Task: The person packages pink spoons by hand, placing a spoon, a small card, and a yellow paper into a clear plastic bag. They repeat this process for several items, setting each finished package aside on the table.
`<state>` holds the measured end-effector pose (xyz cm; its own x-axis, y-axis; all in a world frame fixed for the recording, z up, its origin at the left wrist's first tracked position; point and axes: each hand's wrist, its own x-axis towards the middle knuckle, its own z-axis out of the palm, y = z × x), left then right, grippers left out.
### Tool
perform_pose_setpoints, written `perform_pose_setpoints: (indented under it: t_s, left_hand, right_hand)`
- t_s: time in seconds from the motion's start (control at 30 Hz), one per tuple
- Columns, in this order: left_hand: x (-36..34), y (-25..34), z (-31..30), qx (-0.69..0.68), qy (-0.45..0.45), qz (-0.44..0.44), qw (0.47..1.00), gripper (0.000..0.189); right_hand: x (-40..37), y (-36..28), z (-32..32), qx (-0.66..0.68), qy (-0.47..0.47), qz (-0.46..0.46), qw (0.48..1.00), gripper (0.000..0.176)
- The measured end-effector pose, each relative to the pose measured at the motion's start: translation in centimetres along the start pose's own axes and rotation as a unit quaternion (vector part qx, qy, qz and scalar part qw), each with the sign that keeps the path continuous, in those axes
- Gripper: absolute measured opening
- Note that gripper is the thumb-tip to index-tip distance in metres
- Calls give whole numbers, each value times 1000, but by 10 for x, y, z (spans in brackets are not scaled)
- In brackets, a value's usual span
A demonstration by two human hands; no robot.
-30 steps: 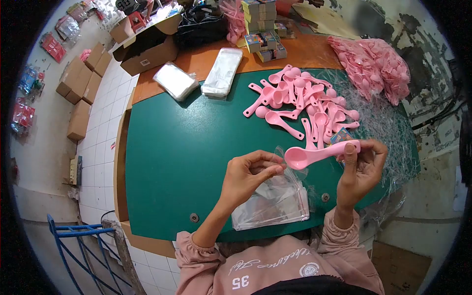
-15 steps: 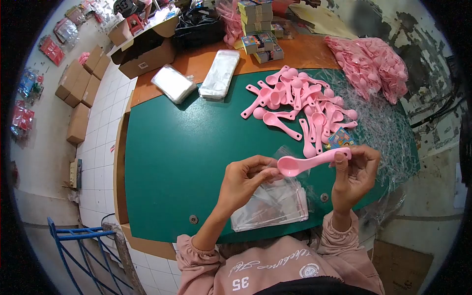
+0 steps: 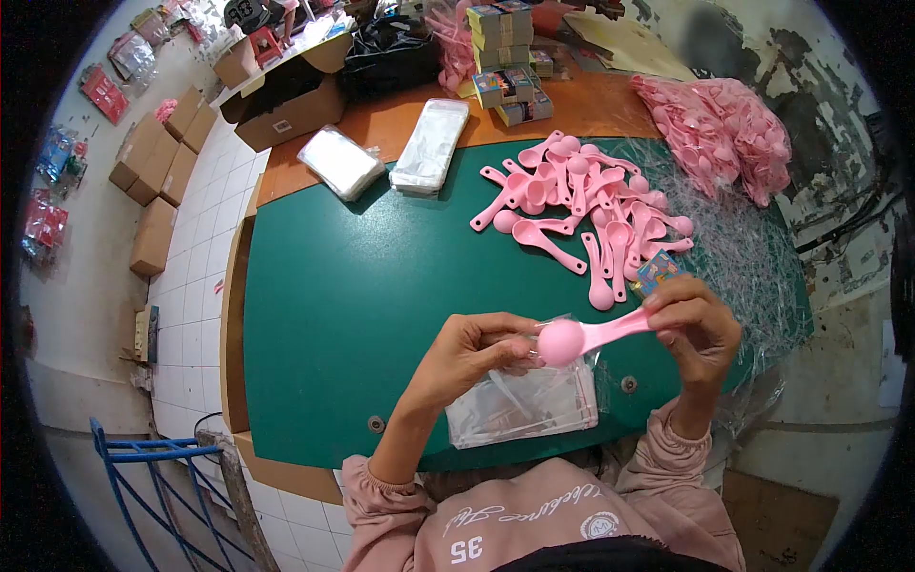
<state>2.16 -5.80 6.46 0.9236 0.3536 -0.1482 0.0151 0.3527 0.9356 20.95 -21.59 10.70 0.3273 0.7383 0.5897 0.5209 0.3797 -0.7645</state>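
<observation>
My right hand (image 3: pixel 703 329) pinches the handle end of a pink spoon (image 3: pixel 600 334), its rounded underside facing up. To the left, my left hand (image 3: pixel 467 348) has its fingers closed on a thin clear plastic bag (image 3: pixel 543 357), right at the spoon's bowl. Film from the bag shows around the bowl's edge. Below both hands, a stack of clear plastic bags (image 3: pixel 524 415) lies on the green tabletop (image 3: pixel 324 315). Beyond my right hand is a small stack of printed cards (image 3: pixel 656 271), next to a heap of pink spoons (image 3: pixel 577 176).
Two bundles of clear bags, one left (image 3: pixel 340 164) and one right (image 3: pixel 429 148), lie toward the back. Stacked card bundles (image 3: pixel 502 48) stand behind. Bagged pink spoons (image 3: pixel 715 129) and crumpled plastic film (image 3: pixel 734 257) are at right. An open carton (image 3: pixel 291 105) is back left.
The spoon has turned over, from bowl opening up to rounded back up, and its bowl end has dropped slightly. My right hand has rolled with it; my left hand stays close to the bowl.
</observation>
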Motion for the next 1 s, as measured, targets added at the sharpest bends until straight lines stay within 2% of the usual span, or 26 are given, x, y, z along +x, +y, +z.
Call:
perform_pose_setpoints:
  t_s: [0.13, 0.2, 0.33, 0.43, 0.5, 0.53, 0.6, 0.67, 0.73, 0.77, 0.83, 0.87, 0.9, 0.97, 1.0]
  left_hand:
    - [1, -4, -2, -18, -22, 2, 1000, 24]
    - [1, -3, -3, -1, -40, -11, 999, 25]
    - [0, -3, 1, 12, -83, -24, 996, 26]
    - [-3, 1, 6, -27, -57, -30, 998, 30]
    - [-4, 2, 8, -20, -69, -23, 997, 29]
    - [-4, 2, 9, -11, -81, -15, 997, 28]
    - [-2, -3, 12, -9, -83, 5, 996, 25]
    - [-2, -7, 13, -6, -86, 26, 996, 22]
    - [-3, -8, 14, 14, -28, 47, 998, 20]
    - [-4, -8, 13, 14, -28, 47, 998, 20]
    - [-7, -7, 8, 13, 11, 88, 996, 18]
    - [-8, -7, 8, 31, 37, 101, 994, 18]
    - [-8, -8, 8, 31, 37, 101, 994, 18]
    - [-7, -9, 10, 21, 66, 138, 988, 19]
    - [-6, -10, 9, 21, 65, 139, 988, 19]
  right_hand:
    - [5, -5, -7, -30, -37, -16, 999, 13]
    - [7, -6, -8, -19, -79, -17, 997, 15]
    - [11, -5, -5, 25, -91, 12, 995, 15]
    - [15, -8, -4, 21, -125, 14, 992, 14]
    - [18, -10, -1, -8, -204, -14, 979, 14]
    - [19, -10, 2, -7, -203, -13, 979, 14]
    - [23, -11, 10, -29, -277, -67, 958, 12]
    - [25, -9, 19, -58, -282, -96, 953, 13]
    - [31, -8, 23, -112, -273, -162, 942, 18]
    - [32, -9, 22, -112, -273, -161, 942, 18]
    - [34, -13, 21, -22, -175, -30, 984, 21]
    - [35, -16, 29, -33, -109, 5, 994, 23]
    - [34, -15, 29, -33, -110, 6, 993, 23]
    - [32, -10, 30, -98, -226, 125, 961, 22]
    - [31, -6, 32, -143, -239, 85, 957, 18]
